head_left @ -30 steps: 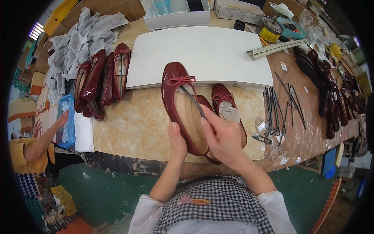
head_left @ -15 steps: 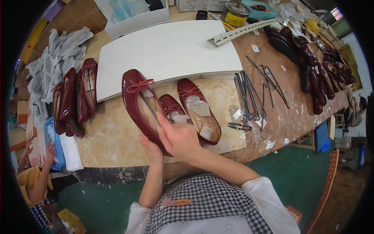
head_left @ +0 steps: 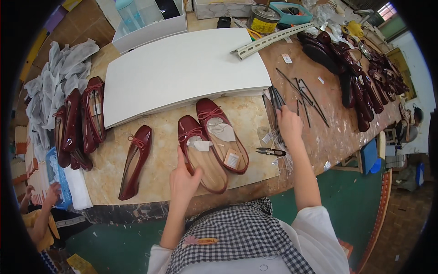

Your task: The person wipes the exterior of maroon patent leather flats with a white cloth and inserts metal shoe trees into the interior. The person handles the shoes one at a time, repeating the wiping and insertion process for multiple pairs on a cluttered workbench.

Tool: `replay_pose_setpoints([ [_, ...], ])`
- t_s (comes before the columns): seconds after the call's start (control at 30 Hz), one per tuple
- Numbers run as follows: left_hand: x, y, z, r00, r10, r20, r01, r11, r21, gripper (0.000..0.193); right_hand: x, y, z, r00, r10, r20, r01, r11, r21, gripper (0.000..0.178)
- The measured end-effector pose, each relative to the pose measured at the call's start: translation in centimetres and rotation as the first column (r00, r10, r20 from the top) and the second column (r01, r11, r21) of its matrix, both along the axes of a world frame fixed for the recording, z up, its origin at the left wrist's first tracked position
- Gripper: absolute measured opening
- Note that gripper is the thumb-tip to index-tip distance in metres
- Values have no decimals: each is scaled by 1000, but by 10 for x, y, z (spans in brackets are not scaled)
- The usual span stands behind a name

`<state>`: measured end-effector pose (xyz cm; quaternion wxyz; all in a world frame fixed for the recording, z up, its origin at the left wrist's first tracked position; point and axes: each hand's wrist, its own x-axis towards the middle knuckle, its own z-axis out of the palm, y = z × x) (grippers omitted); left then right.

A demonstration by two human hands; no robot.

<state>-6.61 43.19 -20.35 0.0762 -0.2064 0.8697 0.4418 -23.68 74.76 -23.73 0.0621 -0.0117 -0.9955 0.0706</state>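
Note:
My left hand (head_left: 184,181) grips the side of a dark red ballet flat (head_left: 214,180) near its heel, with the thumb over the top edge. That flat has a bow and crumpled white paper in its toe. Touching it on the right is another flat (head_left: 244,157), also stuffed with paper and holding a small tag. A third flat (head_left: 137,155) lies apart on the left, tipped on its side. Over to the right, my right hand (head_left: 289,122) has its fingers closed at a bundle of thin dark rods (head_left: 274,98); the fingertips are partly hidden.
A large white board (head_left: 187,68) lies behind the shoes, with a slotted metal strip (head_left: 273,40) across its corner. Small black thread snips (head_left: 271,151) and loose rods (head_left: 312,100) are at right. Red flats pile up on both sides. Another person's hands (head_left: 52,194) show at far left.
The flat that both hands held is now down on the table at left. My left hand has moved to the middle flat, and my right hand has gone right to the rods.

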Motion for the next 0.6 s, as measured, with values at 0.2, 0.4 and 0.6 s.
replay_pose_setpoints([
  [0.2,7,2,-6,790,607,-81,-241,429,870,58,15,8,39,969,-21,-245,-24,983,-181,19],
  [0.4,3,-3,-9,909,399,125,-240,254,937,56,73,-97,113,954,235,189,-24,684,-729,32],
  [0.6,-20,-13,-13,855,475,-206,-124,574,809,58,112,-148,124,786,610,99,-279,493,-824,37],
])
